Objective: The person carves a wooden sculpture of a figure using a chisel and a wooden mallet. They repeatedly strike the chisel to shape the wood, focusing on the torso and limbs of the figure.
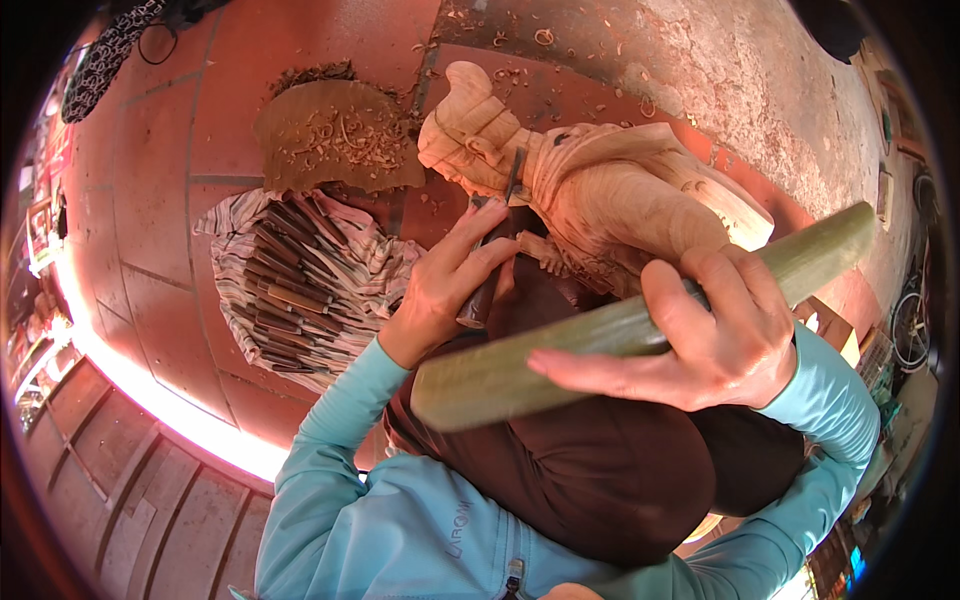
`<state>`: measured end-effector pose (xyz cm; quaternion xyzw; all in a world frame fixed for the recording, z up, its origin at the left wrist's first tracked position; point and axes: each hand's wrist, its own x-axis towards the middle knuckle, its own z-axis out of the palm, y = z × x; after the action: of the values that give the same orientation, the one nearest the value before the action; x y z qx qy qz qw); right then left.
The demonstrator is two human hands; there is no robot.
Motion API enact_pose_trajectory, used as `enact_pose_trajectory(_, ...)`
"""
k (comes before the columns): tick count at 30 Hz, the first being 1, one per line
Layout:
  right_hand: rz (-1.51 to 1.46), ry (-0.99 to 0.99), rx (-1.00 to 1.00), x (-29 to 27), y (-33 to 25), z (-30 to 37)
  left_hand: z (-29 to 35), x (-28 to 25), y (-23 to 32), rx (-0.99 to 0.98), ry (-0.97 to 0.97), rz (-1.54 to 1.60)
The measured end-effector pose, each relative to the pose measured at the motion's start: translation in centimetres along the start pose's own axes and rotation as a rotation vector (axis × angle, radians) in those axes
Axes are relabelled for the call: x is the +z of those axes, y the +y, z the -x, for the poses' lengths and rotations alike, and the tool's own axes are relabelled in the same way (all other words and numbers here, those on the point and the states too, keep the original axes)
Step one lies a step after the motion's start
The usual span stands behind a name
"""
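A carved pale wooden figure [610, 195] lies on its side in front of my knees, its head toward the upper left. My left hand [445, 275] is closed around the dark handle of a carving chisel [483, 296]. The chisel's blade points up at the figure's neck and appears to touch it. In my right hand [722, 335] is a long, smooth, greenish flat-sided mallet [580, 345], gripped near its middle with one finger stretched along it. The mallet lies slantwise above my lap, its near end slightly blurred.
Left of my knees, a striped cloth [235, 290] bears several carving chisels [290, 295] with brown handles. Beyond it is a brown wooden slab [335, 130] strewn with shavings. More shavings dot the red tiled floor [150, 240]. A bicycle wheel [908, 325] shows at the far right.
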<state>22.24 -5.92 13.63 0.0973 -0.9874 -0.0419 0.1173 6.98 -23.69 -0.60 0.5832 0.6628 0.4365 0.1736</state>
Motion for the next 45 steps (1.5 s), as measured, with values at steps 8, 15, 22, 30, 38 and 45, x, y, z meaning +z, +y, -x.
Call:
enact_pose_trajectory(8, 0.071, -0.01, 0.003, -0.3, -0.4, 0.0, -0.8, 0.3, -0.4, -0.051, 0.001, 0.035)
enact_pose_trajectory(15, -0.086, 0.049, 0.067, -0.6, -0.2, 0.4, -0.4, 0.4, 0.6, -0.001, 0.065, -0.038)
enact_pose_trajectory(22, -0.174, 0.088, 0.089, -0.6, -0.5, 0.7, -0.1, 0.6, 0.6, -0.01, 0.037, -0.028)
enact_pose_trajectory(30, 0.161, 0.042, 0.004, 0.2, 0.4, 1.1, 0.1, 1.0, 0.7, -0.039, 0.024, -0.051)
enact_pose_trajectory(38, 0.137, 0.025, -0.039, 0.4, 0.3, 1.3, 0.6, 1.3, 0.0, -0.011, 0.03, -0.043)
enact_pose_trajectory(45, 0.084, -0.01, -0.01, 0.3, 0.0, 1.0, 0.1, 1.1, 0.3, -0.014, 0.051, -0.061)
